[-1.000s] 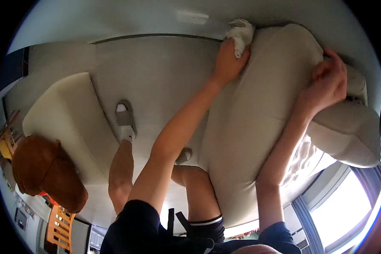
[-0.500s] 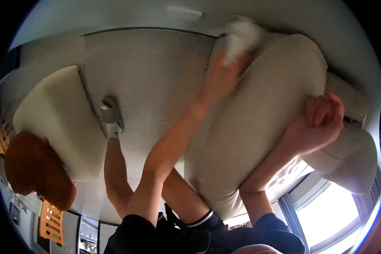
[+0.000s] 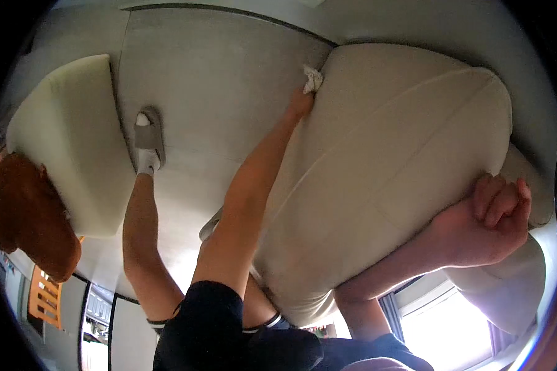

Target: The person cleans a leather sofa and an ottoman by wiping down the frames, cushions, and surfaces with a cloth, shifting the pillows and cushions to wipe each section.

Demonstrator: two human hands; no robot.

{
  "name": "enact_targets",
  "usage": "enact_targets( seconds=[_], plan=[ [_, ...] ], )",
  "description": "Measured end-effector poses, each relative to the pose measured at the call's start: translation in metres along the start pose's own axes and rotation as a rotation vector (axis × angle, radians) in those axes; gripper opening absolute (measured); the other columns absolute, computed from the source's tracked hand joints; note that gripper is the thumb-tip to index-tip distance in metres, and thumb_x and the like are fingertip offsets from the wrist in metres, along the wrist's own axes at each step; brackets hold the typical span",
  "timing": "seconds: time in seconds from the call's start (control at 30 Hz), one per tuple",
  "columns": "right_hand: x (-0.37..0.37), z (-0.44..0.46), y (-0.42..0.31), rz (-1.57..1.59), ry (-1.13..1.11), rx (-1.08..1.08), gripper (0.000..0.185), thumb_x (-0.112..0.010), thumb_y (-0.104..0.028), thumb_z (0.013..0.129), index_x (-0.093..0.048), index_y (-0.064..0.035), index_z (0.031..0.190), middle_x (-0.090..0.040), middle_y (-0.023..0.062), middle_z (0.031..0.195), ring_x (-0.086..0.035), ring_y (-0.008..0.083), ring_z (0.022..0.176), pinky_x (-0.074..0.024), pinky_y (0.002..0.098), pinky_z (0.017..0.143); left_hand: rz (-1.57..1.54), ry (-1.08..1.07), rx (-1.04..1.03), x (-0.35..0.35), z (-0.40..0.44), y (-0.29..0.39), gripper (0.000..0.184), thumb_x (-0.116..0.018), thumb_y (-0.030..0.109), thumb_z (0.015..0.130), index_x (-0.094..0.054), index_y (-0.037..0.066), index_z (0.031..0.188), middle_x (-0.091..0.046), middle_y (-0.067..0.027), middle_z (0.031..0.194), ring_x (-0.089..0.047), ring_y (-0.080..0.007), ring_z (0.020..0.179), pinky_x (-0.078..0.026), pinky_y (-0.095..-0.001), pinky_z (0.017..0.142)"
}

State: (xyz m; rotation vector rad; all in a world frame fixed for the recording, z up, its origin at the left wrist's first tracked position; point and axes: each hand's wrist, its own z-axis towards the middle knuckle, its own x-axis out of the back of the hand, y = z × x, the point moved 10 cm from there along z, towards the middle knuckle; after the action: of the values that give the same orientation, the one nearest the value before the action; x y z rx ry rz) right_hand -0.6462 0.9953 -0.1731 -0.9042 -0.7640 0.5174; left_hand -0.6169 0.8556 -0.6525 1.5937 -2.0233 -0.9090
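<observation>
While your left hand [image 3: 301, 104] reaches down along the left side of the beige sofa [image 3: 390, 142], its fingers are closed around a crumpled white cloth [image 3: 313, 80], part of which sticks out past them. That cloth is at the sofa's left edge, near its far corner, where the grey floor [image 3: 198, 93] meets the wall [image 3: 377, 25]; you cannot tell whether it presses on the upholstery or the floor.

Your right hand [image 3: 501, 207] is over the sofa's right edge, your forearm running along that side. Its fingers curl loosely toward the palm; whether they hold anything or touch the cover, you cannot tell. Just right of the sofa, beside that hand, is a pale cushion [image 3: 507, 290].

To the sofa's left, across the floor, you have a grey slide [image 3: 147, 133] on over a white sock [image 3: 148, 162]. Farther left of the sofa stands a cream upholstered seat [image 3: 74, 136], with a brown, soft-looking object [image 3: 31, 213] against it and an orange slatted chair [image 3: 45, 297] nearby.
</observation>
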Motion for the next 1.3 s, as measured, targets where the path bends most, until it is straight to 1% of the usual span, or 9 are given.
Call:
enact_targets(
  seconds=[0.07,0.13,0.37,0.57,0.73,0.83,0.9,1.03,1.3],
  plan=[
    [0.008,0.001,-0.008,-0.298,0.041,0.126,0.036,-0.036,-0.019,0.096,-0.062,0.0052,0.098,-0.028,-0.0023,0.055,-0.024,0.0077,0.046,-0.0217,0.0240,0.047,-0.143,0.051,0.011,-0.009,-0.007,0.016,0.043,-0.047,0.029,0.099,-0.056,-0.003,0.125,-0.065,-0.0199,0.112,-0.061,-0.0295,0.104,-0.044,-0.0391,0.095],
    [0.012,0.009,0.015,0.162,-0.115,-0.071,0.036,-0.038,-0.019,0.095,-0.061,0.0077,0.101,-0.028,-0.0023,0.056,-0.024,0.0073,0.047,-0.0222,0.0232,0.047,-0.392,-0.066,-0.066,-0.016,-0.054,0.107,0.050,-0.050,0.037,0.098,-0.056,-0.001,0.128,-0.064,-0.0209,0.118,-0.062,-0.0299,0.109,-0.045,-0.0430,0.097],
    [0.002,0.007,0.009,0.358,-0.047,-0.097,0.037,-0.039,-0.020,0.095,-0.061,0.0089,0.102,-0.027,-0.0023,0.055,-0.025,0.0068,0.048,-0.0223,0.0220,0.046,-0.105,-0.069,-1.062,-0.015,-0.189,0.274,0.045,-0.055,0.015,0.095,-0.051,0.013,0.139,-0.046,-0.0074,0.147,-0.036,-0.0282,0.141,-0.025,-0.0396,0.119],
    [0.005,0.021,0.016,0.186,0.046,-0.104,0.042,-0.036,-0.022,0.095,-0.066,0.0073,0.090,-0.030,-0.0021,0.053,-0.023,0.0060,0.048,-0.0192,0.0224,0.046,-0.074,0.003,-0.296,-0.005,-0.220,0.149,0.048,-0.049,0.015,0.098,-0.042,0.010,0.146,-0.036,-0.0124,0.154,-0.031,-0.0276,0.143,-0.022,-0.0391,0.119],
    [0.000,0.012,0.001,0.134,0.075,-0.108,0.039,-0.038,-0.018,0.092,-0.068,0.0048,0.084,-0.032,-0.0018,0.053,-0.025,0.0070,0.048,-0.0198,0.0246,0.047,-0.101,0.064,-0.143,0.008,-0.343,0.043,0.053,-0.041,0.032,0.098,-0.042,0.010,0.146,-0.034,-0.0151,0.154,-0.024,-0.0327,0.146,-0.018,-0.0447,0.119],
    [0.006,0.009,0.002,0.172,0.131,-0.097,0.037,-0.040,-0.018,0.091,-0.068,0.0043,0.081,-0.034,-0.0016,0.053,-0.027,0.0080,0.048,-0.0215,0.0256,0.046,-0.053,-0.047,-0.499,-0.002,-0.341,0.117,0.056,-0.045,0.026,0.092,-0.044,0.011,0.146,-0.030,-0.0156,0.157,-0.018,-0.0328,0.148,-0.013,-0.0473,0.119],
    [0.003,0.014,0.005,0.108,0.106,-0.114,0.036,-0.040,-0.016,0.092,-0.068,0.0042,0.082,-0.037,-0.0004,0.055,-0.029,0.0089,0.049,-0.0260,0.0260,0.047,-0.069,-0.035,-0.637,-0.004,-0.294,0.202,0.078,-0.048,-0.016,0.074,-0.045,0.017,0.145,-0.025,-0.0119,0.159,-0.016,-0.0335,0.148,-0.011,-0.0486,0.121],
    [-0.006,0.009,-0.003,-0.010,0.159,-0.036,0.029,-0.046,-0.013,0.086,-0.068,0.0037,0.080,-0.044,0.0010,0.054,-0.033,0.0095,0.046,-0.0247,0.0260,0.044,-0.116,-0.030,-0.875,0.000,-0.224,0.282,0.062,-0.050,-0.008,0.086,-0.047,0.016,0.143,-0.029,-0.0125,0.157,-0.024,-0.0330,0.146,-0.017,-0.0437,0.121],
    [0.022,0.030,0.016,-0.516,0.090,0.308,0.041,-0.045,-0.033,0.096,-0.067,0.0002,0.106,-0.067,0.0169,0.104,-0.064,0.0286,0.095,-0.0498,0.0435,0.084,0.067,-0.095,-0.172,0.042,-0.170,0.051,0.043,-0.045,0.009,0.099,-0.045,0.006,0.142,-0.048,-0.0167,0.143,-0.046,-0.0293,0.131,-0.033,-0.0377,0.112]
  ],
)
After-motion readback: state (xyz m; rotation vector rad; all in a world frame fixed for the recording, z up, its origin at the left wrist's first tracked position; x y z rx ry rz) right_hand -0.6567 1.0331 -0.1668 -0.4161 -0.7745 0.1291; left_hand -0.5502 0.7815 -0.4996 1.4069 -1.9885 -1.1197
